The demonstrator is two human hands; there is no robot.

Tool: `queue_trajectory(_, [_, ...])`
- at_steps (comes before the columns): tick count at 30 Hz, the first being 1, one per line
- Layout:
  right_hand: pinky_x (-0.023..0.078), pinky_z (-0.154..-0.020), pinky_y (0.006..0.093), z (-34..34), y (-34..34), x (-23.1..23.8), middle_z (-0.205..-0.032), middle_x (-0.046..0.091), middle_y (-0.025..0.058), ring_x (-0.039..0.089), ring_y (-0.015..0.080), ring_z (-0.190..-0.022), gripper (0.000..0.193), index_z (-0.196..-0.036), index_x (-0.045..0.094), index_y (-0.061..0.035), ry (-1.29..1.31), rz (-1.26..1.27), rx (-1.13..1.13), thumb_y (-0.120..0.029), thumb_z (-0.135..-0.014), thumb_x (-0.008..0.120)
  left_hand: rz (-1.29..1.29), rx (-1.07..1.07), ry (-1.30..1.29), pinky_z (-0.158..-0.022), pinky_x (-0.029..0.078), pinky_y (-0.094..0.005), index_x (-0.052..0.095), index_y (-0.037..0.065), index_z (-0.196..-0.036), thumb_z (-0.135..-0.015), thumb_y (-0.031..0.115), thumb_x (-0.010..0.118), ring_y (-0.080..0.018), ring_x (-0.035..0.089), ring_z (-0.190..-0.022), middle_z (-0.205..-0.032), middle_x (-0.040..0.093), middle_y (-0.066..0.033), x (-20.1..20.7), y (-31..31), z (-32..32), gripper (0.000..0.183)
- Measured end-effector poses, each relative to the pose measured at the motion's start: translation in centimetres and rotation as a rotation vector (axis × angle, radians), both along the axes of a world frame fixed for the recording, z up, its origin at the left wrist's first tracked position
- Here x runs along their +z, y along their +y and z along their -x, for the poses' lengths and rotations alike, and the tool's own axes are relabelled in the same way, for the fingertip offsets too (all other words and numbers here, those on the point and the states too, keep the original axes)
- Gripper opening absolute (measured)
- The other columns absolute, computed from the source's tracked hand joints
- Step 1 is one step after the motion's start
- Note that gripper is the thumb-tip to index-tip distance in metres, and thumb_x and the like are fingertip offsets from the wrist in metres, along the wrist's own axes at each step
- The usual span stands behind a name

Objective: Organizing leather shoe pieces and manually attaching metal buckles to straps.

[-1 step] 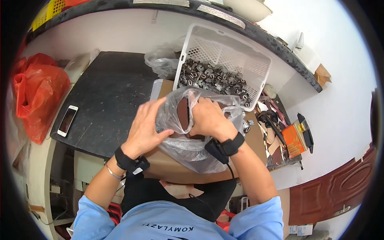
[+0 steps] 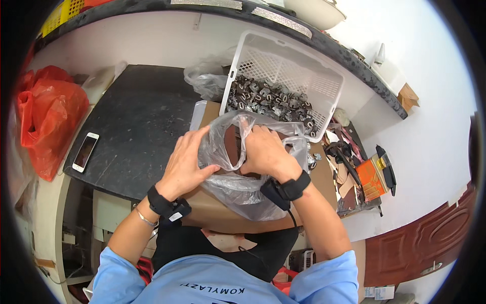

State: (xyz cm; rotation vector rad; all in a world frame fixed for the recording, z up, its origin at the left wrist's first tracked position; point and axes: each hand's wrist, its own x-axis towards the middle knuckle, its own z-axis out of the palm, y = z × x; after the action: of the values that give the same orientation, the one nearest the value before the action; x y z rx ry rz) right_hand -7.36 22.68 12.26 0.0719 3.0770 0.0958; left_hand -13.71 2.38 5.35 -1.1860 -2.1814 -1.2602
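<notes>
A clear plastic bag (image 2: 223, 188) lies in front of me with its mouth spread. Inside it show dark brown flat pieces (image 2: 232, 146). My left hand (image 2: 185, 161) rests against the bag's left side, its thumb and fingers wide apart with the bag's edge between them. Bent down into the mouth is my right hand (image 2: 271, 152), its fingers curled together over the brown pieces. Its fingertips are hidden, so what it grips cannot be made out. Under the bag lies brown cardboard (image 2: 202, 209).
Behind the bag a white plastic basket (image 2: 331, 83) leans, holding many small metal-and-brown parts (image 2: 271, 101). A phone (image 2: 85, 153) lies on the dark tabletop (image 2: 136, 116). Red plastic bags (image 2: 53, 119) hang at left. Scraps (image 2: 347, 177) and an orange box (image 2: 371, 180) are at right.
</notes>
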Motion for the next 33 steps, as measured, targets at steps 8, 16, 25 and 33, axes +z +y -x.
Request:
queue_trajectory(8, [0.046,-0.092,0.0468,-2.4,0.0,-1.0,-0.112,0.059,0.0210,0.055,0.0375,-0.110,0.106,-0.143,0.037,0.0040,0.147,-0.007,0.070,-0.025,-0.055,0.088,-0.538,-0.214,-0.779,-0.066,0.052,-0.0333,0.061,0.001,-0.108,-0.099,0.018,0.056,-0.0230,0.066,-0.073,-0.085,0.067,-0.0102,-1.8,0.1,3.5,0.021])
queue_trajectory(16, [0.053,-0.080,0.0415,-2.8,-1.0,-1.8,-0.092,0.066,0.0185,0.065,0.0358,-0.090,0.062,-0.118,0.056,0.0027,0.310,-0.036,0.085,-0.008,-0.061,0.076,-0.929,-0.468,-1.259,-0.072,0.054,-0.0354,0.058,0.001,-0.112,-0.105,0.025,0.045,-0.0245,0.068,-0.080,-0.093,0.068,-0.0142,0.5,-2.1,2.8,0.028])
queue_trajectory(25, [0.055,-0.075,0.0465,-2.5,-0.8,0.8,-0.090,0.069,0.0237,0.068,0.0405,-0.084,0.048,-0.110,0.058,0.0016,0.351,0.094,-0.074,-0.006,-0.064,0.071,-0.974,-0.610,-0.890,-0.089,0.056,-0.0407,0.058,0.000,-0.114,-0.106,0.024,0.040,-0.0249,0.067,-0.101,-0.110,0.068,-0.0174,3.1,-3.1,3.6,0.030])
queue_trajectory(33, [0.054,-0.078,0.0485,-2.7,-0.3,2.0,-0.087,0.069,0.0261,0.068,0.0420,-0.086,0.055,-0.119,0.057,0.0010,0.359,0.076,-0.111,-0.008,-0.066,0.070,-0.993,-0.711,-0.882,-0.105,0.047,-0.0489,0.056,-0.003,-0.117,-0.107,0.023,0.036,-0.0367,0.059,-0.120,-0.121,0.063,-0.0235,3.4,-4.0,3.2,0.034])
